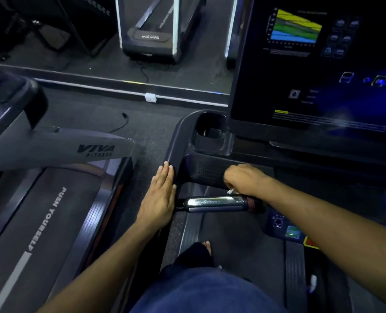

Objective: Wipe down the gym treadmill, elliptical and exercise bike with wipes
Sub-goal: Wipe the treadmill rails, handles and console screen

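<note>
I stand on a treadmill with a dark console [210, 170] and a big lit screen [311, 71]. My left hand [159, 197] lies flat with straight fingers against the left handrail [176, 141]. My right hand [244, 179] is curled round a white wipe [230, 191], of which only a small corner shows, and presses it on the console's lower panel by the speaker grille. A chrome grip sensor bar [214, 204] runs crosswise just below both hands.
A cup holder [210, 132] sits in the console's left corner. A second treadmill [52, 199] with a grey "VIVA" arm stands close on the left. A mirror wall [131, 41] lies ahead, with a cable [119, 125] on the floor.
</note>
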